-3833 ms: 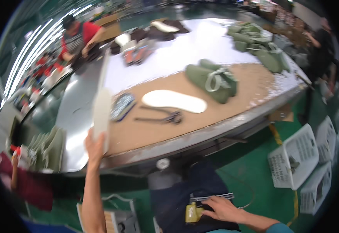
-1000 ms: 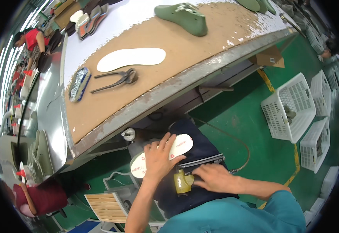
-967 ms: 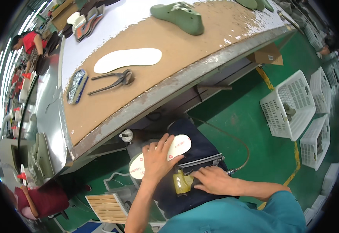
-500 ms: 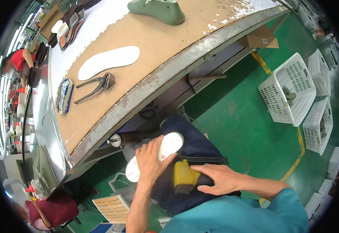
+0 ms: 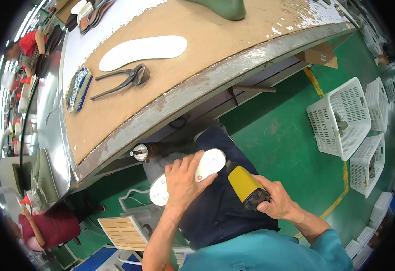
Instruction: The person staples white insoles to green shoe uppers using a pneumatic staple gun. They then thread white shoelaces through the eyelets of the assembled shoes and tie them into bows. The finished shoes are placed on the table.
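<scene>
My left hand [image 5: 182, 183] grips a white insole [image 5: 212, 163] with small printed marks, its fingers across the middle and its thumb along the near edge. It lies over my lap; what is beneath it is mostly hidden. In my right hand [image 5: 279, 198] is a yellow and black staple gun [image 5: 244, 183], held by its dark end. Its narrow black nose points at the insole's right end, close to the rim; I cannot tell whether they touch. A second white insole [image 5: 143, 51] rests on the bench, with iron pincers [image 5: 125, 81] just below it.
The bench [image 5: 197, 97] has a worn metal edge. On it are a green shoe last [image 5: 227, 8] and a blue-and-silver packet [image 5: 79, 89]. A metal post [image 5: 139, 152] juts out below the edge. White baskets [image 5: 337, 119] stand at right. Two people work at left.
My right hand has closed round the staple gun and brought its nose up beside the insole; before, it was reaching over it with fingers extended. The left hand keeps its hold.
</scene>
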Action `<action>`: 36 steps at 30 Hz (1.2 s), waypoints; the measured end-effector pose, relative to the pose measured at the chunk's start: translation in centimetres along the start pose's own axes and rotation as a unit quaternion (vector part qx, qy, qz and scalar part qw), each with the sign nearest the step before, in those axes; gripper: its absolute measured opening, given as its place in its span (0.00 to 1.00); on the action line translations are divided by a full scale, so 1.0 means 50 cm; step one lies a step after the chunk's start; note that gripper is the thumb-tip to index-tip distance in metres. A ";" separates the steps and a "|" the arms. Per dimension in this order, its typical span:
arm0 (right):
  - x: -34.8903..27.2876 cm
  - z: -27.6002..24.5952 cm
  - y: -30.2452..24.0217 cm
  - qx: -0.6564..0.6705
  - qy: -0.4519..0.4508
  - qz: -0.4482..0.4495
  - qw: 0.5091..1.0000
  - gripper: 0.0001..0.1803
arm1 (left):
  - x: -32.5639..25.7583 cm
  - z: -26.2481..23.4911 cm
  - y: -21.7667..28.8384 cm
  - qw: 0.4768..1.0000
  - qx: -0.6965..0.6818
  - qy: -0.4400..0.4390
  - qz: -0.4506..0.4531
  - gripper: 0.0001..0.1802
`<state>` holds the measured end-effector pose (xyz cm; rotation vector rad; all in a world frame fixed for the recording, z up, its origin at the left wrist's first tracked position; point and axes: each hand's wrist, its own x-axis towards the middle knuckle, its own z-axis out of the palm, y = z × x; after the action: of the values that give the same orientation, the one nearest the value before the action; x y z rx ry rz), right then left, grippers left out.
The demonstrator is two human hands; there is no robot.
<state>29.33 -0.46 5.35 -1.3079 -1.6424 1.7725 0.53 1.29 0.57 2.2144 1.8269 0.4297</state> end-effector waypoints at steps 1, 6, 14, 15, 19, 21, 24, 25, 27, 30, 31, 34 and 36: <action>0.005 0.002 0.000 -0.005 -0.002 -0.002 1.000 0.60 | 0.002 0.002 0.001 1.000 -0.001 0.004 0.001 0.41; 0.023 0.017 0.003 -0.023 -0.012 -0.017 1.000 0.60 | -0.004 0.001 0.006 1.000 0.001 0.016 -0.004 0.41; 0.038 0.031 0.001 -0.053 -0.026 -0.030 0.998 0.58 | -0.001 -0.003 0.008 1.000 -0.008 -0.001 -0.006 0.41; 0.039 0.034 0.003 -0.061 -0.028 -0.033 0.997 0.58 | -0.001 -0.004 0.008 1.000 -0.009 -0.005 -0.006 0.42; 0.045 0.042 0.009 -0.087 -0.026 -0.027 0.996 0.56 | -0.007 -0.003 0.005 1.000 -0.008 -0.003 0.000 0.43; 0.051 0.041 0.011 -0.110 -0.031 -0.020 0.993 0.56 | -0.006 -0.003 0.005 1.000 -0.010 -0.004 -0.004 0.43; 0.046 0.045 0.004 -0.125 -0.035 -0.009 0.992 0.57 | -0.007 -0.005 0.004 1.000 -0.010 0.006 -0.007 0.42; 0.046 0.046 -0.004 -0.124 -0.042 0.002 0.991 0.57 | -0.011 -0.006 0.004 1.000 -0.016 -0.007 -0.011 0.42; 0.049 0.050 -0.029 -0.123 -0.059 0.019 0.990 0.57 | -0.018 -0.012 -0.001 0.999 -0.025 -0.030 -0.020 0.42; 0.060 0.062 -0.057 -0.113 -0.084 0.042 0.989 0.55 | -0.045 -0.033 -0.034 0.999 -0.018 0.023 0.028 0.43; 0.065 0.068 -0.063 -0.121 -0.093 0.043 0.987 0.55 | -0.064 -0.046 -0.051 1.000 -0.009 0.020 0.012 0.43; 0.084 0.094 -0.088 -0.140 -0.136 0.052 0.979 0.53 | -0.170 -0.094 -0.111 0.999 -0.006 0.003 -0.048 0.45; 0.104 0.122 -0.106 -0.149 -0.163 0.045 0.974 0.53 | -0.223 -0.088 -0.147 0.995 -0.065 0.030 -0.064 0.44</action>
<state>20.22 1.54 7.63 -1.2821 -2.1280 1.9310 -9.75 -8.28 1.14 2.0063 1.9011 0.5772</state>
